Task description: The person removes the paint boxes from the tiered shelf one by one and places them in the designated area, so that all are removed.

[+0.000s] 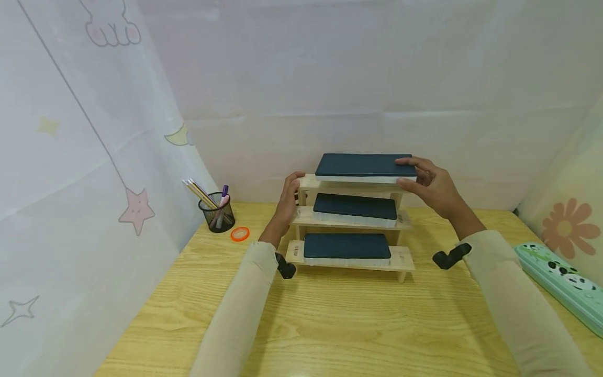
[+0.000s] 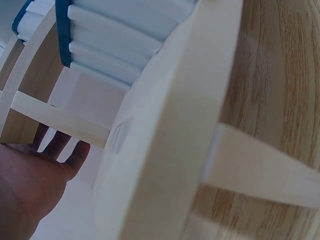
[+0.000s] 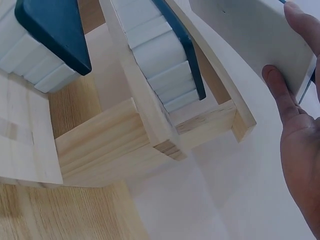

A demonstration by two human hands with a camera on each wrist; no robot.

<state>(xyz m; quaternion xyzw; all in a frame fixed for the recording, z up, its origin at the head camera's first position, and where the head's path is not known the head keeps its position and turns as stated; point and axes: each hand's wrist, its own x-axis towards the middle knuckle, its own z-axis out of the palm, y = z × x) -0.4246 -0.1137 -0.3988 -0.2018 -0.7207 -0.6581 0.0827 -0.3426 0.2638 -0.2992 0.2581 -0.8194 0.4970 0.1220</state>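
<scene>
A three-step wooden rack stands on the table. White ribbed boxes with dark blue lids lie lengthwise on its tiers: a bottom box and a middle box. At the top tier, my right hand grips the right end of a top box, fingers over the lid and thumb at the front. The pale underside of that top box shows in the right wrist view, its right part raised off the tier. My left hand holds the left end of the top tier, fingertips partly behind the wood.
Left of the rack are a black mesh cup with pencils and a purple-capped pen, and an orange ring. A green panda-printed case lies at the right. Printed cloth hangs close behind and at both sides.
</scene>
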